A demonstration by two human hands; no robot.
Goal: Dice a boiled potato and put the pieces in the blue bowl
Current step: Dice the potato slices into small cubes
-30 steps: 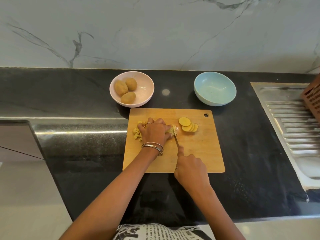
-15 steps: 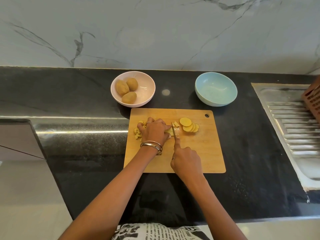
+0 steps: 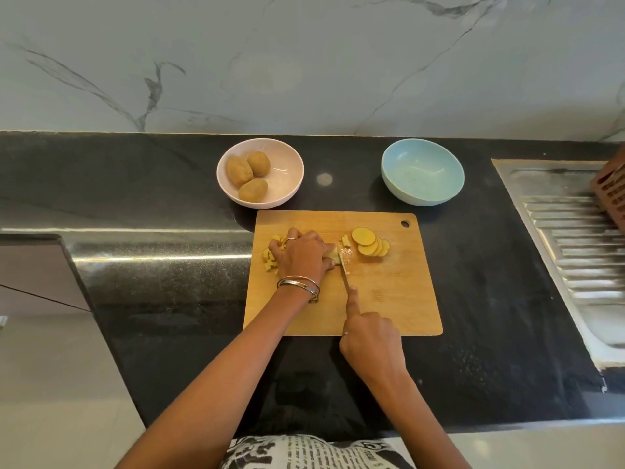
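Note:
On the wooden cutting board (image 3: 389, 299), my left hand (image 3: 304, 253) presses down on a stack of potato slices (image 3: 333, 254). My right hand (image 3: 368, 336) grips a knife (image 3: 344, 270), forefinger along its spine, the blade against the slices just right of my left fingertips. Diced potato pieces (image 3: 269, 258) lie at the board's left, partly hidden by my left hand. A fan of round potato slices (image 3: 369, 243) rests to the right of the blade, with a few small cut bits (image 3: 345, 240) beside it. The blue bowl (image 3: 422, 176) stands empty behind the board, to the right.
A pink bowl (image 3: 287, 179) holding three whole potatoes (image 3: 248, 174) sits behind the board's left corner. A steel sink drainboard (image 3: 571, 245) lies at the right, with a brown slotted basket (image 3: 612, 194) at the frame edge. The black counter's front edge runs below my arms.
My right hand and the knife pushed forward, then drew back toward me in a cutting stroke. My left hand stayed on the slices. A few more cut bits lie beside the blade.

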